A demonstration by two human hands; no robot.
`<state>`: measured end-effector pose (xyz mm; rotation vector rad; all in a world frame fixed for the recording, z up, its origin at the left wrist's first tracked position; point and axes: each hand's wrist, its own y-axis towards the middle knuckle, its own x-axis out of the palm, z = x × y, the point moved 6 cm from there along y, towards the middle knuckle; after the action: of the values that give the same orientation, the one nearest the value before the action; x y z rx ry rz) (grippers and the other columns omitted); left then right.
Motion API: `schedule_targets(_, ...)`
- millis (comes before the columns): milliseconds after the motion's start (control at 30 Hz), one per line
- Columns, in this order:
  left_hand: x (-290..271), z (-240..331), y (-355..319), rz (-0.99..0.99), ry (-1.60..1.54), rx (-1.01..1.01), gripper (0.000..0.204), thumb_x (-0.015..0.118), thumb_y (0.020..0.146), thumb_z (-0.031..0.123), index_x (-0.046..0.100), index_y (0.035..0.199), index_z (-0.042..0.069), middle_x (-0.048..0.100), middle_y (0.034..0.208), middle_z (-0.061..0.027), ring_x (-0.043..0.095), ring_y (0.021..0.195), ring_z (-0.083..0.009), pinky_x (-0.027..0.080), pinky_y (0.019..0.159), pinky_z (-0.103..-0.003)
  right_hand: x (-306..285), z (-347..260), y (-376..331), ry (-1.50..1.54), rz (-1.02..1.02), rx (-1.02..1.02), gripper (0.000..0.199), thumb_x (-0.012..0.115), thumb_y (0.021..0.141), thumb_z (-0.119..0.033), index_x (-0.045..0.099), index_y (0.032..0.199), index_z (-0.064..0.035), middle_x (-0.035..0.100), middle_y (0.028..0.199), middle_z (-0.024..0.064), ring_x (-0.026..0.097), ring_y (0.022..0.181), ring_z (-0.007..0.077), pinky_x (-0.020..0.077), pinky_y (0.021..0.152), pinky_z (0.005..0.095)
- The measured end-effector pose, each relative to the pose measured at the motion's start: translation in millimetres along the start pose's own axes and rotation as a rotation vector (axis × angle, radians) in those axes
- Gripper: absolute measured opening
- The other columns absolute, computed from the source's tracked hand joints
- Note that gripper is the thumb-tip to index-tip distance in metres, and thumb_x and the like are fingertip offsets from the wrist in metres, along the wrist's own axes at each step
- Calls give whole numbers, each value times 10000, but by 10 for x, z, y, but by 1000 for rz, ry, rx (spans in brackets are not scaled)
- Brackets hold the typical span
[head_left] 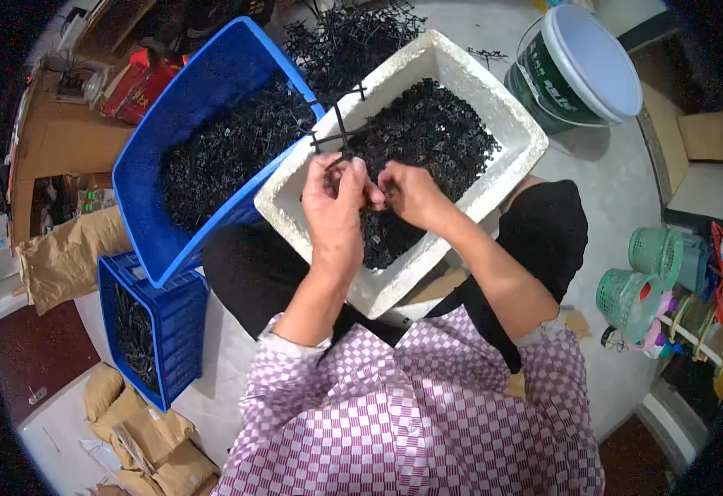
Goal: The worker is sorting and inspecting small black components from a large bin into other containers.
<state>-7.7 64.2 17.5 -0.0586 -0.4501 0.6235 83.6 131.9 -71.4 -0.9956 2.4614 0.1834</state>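
Both hands grip a black frame [341, 132] over a part-filled foam box [519, 165]; blue bin [204, 74] likewise.

1. Left hand [334, 198]: raised, back toward the camera, fingers curled closed in a pinch.
2. Right hand [407, 192]: beside the left, fingertips nearly meeting, closed in a pinch.
3. Forearms: bare, sleeves pushed up, converging from the lower edge.

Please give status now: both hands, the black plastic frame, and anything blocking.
Left hand grip shut on black plastic frame. Right hand pinching a small piece. Both over white foam box of black parts. Nothing blocking.
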Motion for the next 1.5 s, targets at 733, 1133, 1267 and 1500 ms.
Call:
schedule_targets(733, -1076, 518, 1858, -216, 670, -146, 296, 551, 858, 332, 522, 1032, 95, 595, 889, -15, 570, 775, -119, 438, 689, -254, -606, -388, 106, -258, 67, -180, 226, 518, 827, -88, 524, 1033, 2, 539, 926, 164, 552, 834, 283, 445, 745, 328)
schedule_targets(1133, -4159, 562, 589, 423, 344, -385, 210, 539, 871, 238, 505, 1021, 94, 580, 846, -30, 582, 756, -154, 490, 637, -270, 613, -520, -464, -249, -589, -329, 267, 585, 751, -116, 553, 1013, -82, 535, 1004, 95, 523, 938, 239, 430, 752, 363)
schedule_targets(1267, -4282, 492, 703, 421, 488, -447, 208, 539, 860, 263, 503, 999, 114, 584, 823, -35, 587, 707, -150, 469, 596, -257, 584, -388, -212, -957, -575, -343, 281, 572, 734, -62, 554, 1014, -83, 495, 1076, 127, 480, 970, 288, 396, 807, 384)
schedule_targets(1500, -4102, 105, 1431, 69, 1114, -243, 256, 588, 801, 226, 504, 1002, 92, 591, 852, -67, 587, 745, -204, 479, 645, -329, 159, -498, 236, -928, -296, -220, 276, 557, 720, -33, 518, 993, -37, 473, 1025, 154, 475, 915, 311, 389, 771, 387)
